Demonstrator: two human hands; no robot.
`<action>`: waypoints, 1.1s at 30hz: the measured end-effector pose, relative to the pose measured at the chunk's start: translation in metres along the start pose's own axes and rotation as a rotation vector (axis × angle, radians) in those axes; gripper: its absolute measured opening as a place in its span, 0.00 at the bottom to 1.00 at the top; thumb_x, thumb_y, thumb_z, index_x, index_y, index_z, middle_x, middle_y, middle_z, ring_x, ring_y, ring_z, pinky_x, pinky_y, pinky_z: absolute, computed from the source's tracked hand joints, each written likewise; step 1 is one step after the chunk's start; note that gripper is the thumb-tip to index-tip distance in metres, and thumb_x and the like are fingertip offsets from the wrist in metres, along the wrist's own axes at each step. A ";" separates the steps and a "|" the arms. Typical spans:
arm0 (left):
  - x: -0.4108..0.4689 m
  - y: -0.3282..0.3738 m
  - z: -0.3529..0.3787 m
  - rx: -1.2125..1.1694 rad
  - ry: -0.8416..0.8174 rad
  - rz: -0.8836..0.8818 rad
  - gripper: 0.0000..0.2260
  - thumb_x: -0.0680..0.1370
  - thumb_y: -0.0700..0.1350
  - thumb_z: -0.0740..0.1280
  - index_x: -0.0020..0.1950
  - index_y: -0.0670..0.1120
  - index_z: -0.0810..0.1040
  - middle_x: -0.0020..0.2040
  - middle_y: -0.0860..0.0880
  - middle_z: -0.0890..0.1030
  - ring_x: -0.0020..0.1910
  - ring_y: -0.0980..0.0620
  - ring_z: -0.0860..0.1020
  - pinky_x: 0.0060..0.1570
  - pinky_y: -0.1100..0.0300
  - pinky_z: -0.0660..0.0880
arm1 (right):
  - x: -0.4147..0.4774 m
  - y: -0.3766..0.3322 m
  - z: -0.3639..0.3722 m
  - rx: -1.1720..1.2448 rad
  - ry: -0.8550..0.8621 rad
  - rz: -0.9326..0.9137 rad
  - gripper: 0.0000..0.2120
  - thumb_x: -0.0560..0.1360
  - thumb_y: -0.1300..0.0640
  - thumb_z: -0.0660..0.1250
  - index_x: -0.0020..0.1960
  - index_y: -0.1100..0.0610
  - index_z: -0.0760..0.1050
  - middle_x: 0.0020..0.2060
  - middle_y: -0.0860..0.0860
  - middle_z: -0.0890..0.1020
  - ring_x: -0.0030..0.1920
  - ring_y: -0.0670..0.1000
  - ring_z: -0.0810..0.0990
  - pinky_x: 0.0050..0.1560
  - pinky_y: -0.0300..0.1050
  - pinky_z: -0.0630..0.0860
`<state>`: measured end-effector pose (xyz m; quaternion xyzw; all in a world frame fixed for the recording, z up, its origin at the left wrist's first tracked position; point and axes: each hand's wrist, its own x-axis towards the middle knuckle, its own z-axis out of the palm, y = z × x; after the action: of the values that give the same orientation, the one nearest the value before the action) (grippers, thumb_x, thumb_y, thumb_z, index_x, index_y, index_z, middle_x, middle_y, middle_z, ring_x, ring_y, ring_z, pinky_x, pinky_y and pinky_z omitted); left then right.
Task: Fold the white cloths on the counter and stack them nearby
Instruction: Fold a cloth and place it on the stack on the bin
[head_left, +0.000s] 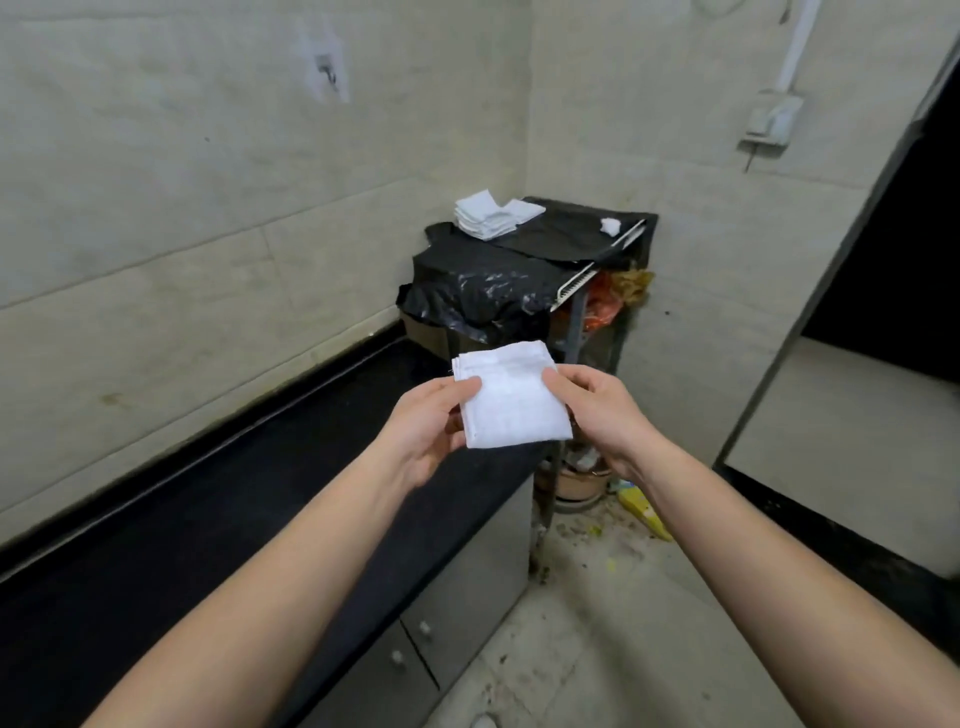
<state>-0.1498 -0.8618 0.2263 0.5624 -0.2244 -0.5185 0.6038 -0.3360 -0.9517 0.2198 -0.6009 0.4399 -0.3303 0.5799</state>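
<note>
Hovering in mid-air near the far end of the counter (234, 519), the folded white cloth (511, 402) is being held flat between both hands and is touching no surface. The left hand (428, 428) is pinching the cloth's left edge, its thumb lying on top and its fingers curling underneath, mostly out of sight. The right hand (600, 410) is gripping the opposite edge the same way, thumb pressing on the upper corner and the other fingers tucking beneath the fabric. Both bare forearms are reaching forward from the bottom corners of the view. Beyond the cloth, in the corner of the room, a stack of folded white cloths (483, 218) is sitting on a black plastic sheet (550, 244) that is draping over a metal rack (576, 283); one more folded piece is leaning against the stack's right side. A small crumpled white scrap (611, 225) is lying on the same sheet, well apart from the stack. Orange and yellowish things are showing under the rack's top, too jumbled to name. The counter's dark top is running along the pale tiled wall (182, 182) on the left, with grey cabinet doors (467, 613) showing beneath it. A clay pot (571, 483) is standing on the dirty floor by the rack's leg, and a yellow object (644, 512) is lying near it.
</note>
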 end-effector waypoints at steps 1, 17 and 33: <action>0.013 0.002 0.010 -0.001 -0.008 0.003 0.12 0.77 0.42 0.70 0.59 0.41 0.81 0.53 0.43 0.85 0.52 0.45 0.84 0.40 0.54 0.81 | 0.011 -0.001 -0.009 -0.002 0.010 -0.009 0.12 0.79 0.48 0.68 0.57 0.52 0.82 0.52 0.48 0.86 0.53 0.49 0.84 0.55 0.49 0.81; 0.305 0.091 0.135 -0.050 -0.035 0.061 0.07 0.77 0.41 0.70 0.54 0.41 0.81 0.47 0.45 0.87 0.43 0.50 0.86 0.36 0.57 0.80 | 0.324 -0.063 -0.118 -0.117 0.029 -0.084 0.10 0.78 0.48 0.68 0.54 0.51 0.83 0.51 0.48 0.86 0.53 0.50 0.83 0.59 0.54 0.79; 0.533 0.162 0.141 -0.110 0.398 0.080 0.10 0.77 0.42 0.71 0.56 0.39 0.80 0.50 0.44 0.86 0.47 0.46 0.84 0.37 0.55 0.80 | 0.642 -0.084 -0.085 -0.101 -0.394 0.002 0.18 0.79 0.45 0.68 0.63 0.55 0.79 0.55 0.48 0.83 0.53 0.48 0.82 0.54 0.48 0.80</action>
<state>-0.0168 -1.4206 0.2451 0.6106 -0.0941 -0.3844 0.6860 -0.1477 -1.5765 0.2398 -0.6819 0.3347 -0.1834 0.6240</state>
